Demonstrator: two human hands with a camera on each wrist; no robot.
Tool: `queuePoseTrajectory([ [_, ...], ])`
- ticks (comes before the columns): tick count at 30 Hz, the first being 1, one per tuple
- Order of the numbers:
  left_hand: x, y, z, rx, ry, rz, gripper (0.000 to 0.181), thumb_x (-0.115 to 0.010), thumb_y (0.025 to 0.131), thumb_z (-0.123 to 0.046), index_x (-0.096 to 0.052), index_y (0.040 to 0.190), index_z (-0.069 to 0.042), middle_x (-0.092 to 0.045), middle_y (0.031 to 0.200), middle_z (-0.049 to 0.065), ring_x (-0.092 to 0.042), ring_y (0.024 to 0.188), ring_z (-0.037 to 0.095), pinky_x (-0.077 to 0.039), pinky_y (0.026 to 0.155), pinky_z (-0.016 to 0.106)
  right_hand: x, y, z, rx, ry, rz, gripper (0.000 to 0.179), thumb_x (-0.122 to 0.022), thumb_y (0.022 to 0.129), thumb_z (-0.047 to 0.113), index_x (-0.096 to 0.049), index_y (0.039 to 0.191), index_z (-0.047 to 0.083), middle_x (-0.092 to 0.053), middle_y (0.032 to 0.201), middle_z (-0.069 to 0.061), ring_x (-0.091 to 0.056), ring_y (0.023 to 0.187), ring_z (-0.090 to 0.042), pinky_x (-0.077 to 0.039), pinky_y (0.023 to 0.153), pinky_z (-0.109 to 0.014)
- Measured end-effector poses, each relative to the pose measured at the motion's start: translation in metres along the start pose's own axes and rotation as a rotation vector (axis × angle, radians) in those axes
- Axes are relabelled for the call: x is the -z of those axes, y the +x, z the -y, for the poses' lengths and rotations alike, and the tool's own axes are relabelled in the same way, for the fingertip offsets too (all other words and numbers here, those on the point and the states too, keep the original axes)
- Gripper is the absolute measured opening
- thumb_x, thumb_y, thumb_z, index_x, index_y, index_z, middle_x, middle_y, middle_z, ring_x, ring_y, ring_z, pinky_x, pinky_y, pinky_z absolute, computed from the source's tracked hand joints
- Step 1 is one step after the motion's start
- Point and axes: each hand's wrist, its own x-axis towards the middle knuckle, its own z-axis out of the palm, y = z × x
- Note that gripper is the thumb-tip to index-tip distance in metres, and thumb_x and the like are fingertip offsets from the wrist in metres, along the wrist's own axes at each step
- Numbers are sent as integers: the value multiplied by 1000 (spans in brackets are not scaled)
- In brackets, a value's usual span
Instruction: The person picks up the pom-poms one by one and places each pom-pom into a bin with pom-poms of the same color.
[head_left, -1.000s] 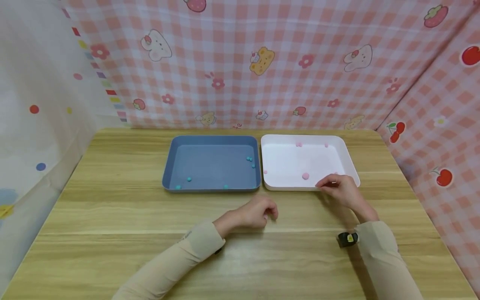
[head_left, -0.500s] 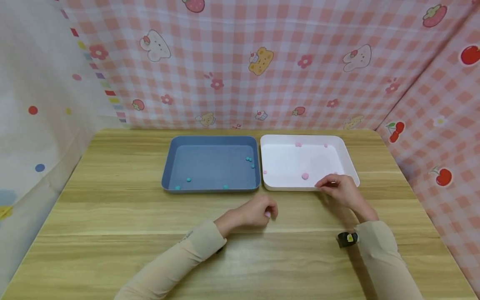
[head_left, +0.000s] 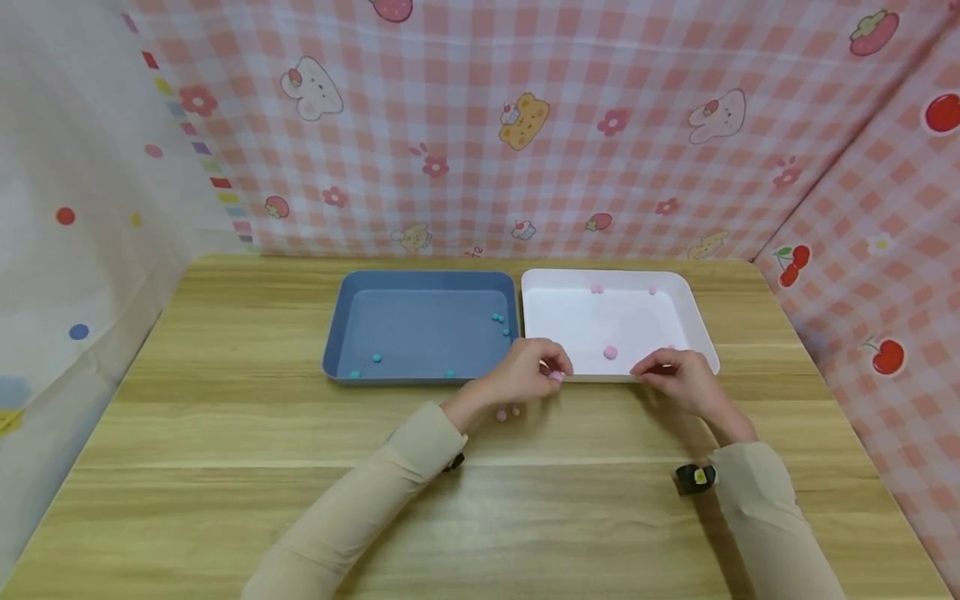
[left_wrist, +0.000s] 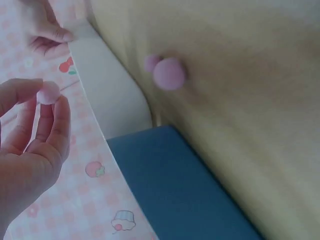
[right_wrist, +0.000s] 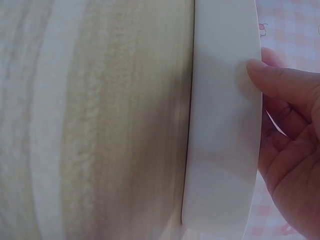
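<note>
A pink pom-pom (left_wrist: 48,93) is pinched between the thumb and fingertips of my left hand (head_left: 521,371), raised over the near left corner of the white tray (head_left: 573,321). My right hand (head_left: 690,385) grips that tray's front rim, thumb against the outer wall (right_wrist: 225,125) and fingers behind it. Inside the white tray lie several pink pom-poms, among them a larger one (head_left: 611,352). Two more pink pom-poms, a bigger one (left_wrist: 170,74) and a smaller one (left_wrist: 152,62), rest on the table just below my left hand.
A blue-grey tray (head_left: 420,321) stands left of the white one, their sides nearly meeting. Several small teal pom-poms (head_left: 377,358) lie in it. Both trays are on a wooden table (head_left: 225,433), with a checked pink curtain (head_left: 480,125) behind.
My left hand has lifted from the table and moved up to the white tray with a pink pom-pom, uncovering two pom-poms on the table. The right hand has stayed put.
</note>
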Motion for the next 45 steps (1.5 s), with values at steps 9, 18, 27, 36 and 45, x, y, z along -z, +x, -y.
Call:
queuePoseTrajectory([
  [9, 3, 34, -3, 50, -68, -143, 10, -61, 82, 7, -66, 90, 5, -65, 87, 13, -61, 82, 19, -49, 71, 15, -3, -1, -15, -8, -28, 7, 17, -71, 68, -20, -69, 75, -4, -66, 73, -16, -56, 69, -2, -47, 62, -8],
  [18, 0, 58, 1, 120, -135, -236, 10, -64, 84, 1, -68, 94, 2, -67, 89, 11, -61, 85, 16, -47, 67, 15, 0, -1, -15, -24, -2, 30, 15, -72, 71, -15, -71, 76, -1, -67, 75, -12, -55, 72, 3, -47, 63, -8],
  [27, -1, 81, 10, 165, -190, -316, 9, -66, 83, 1, -68, 92, 2, -66, 88, 13, -56, 75, 13, -44, 64, 14, 2, 2, -17, -56, 18, 74, 14, -70, 73, -14, -71, 78, -1, -68, 75, -10, -54, 72, 2, -48, 64, -10],
  [36, -8, 94, 19, 209, -142, -327, 8, -66, 83, 0, -69, 91, 0, -66, 86, 10, -56, 75, 13, -44, 64, 14, 4, 3, -20, -85, 19, 104, 13, -69, 74, -14, -71, 79, -2, -68, 76, -8, -55, 72, 2, -50, 65, -11],
  [45, -5, 100, 17, 241, -174, -359, 9, -67, 83, -1, -68, 92, 0, -65, 86, 8, -55, 74, 13, -45, 63, 15, 4, 4, -20, -103, 14, 112, 11, -70, 75, -13, -71, 79, -3, -68, 75, -9, -55, 72, 2, -49, 64, -11],
])
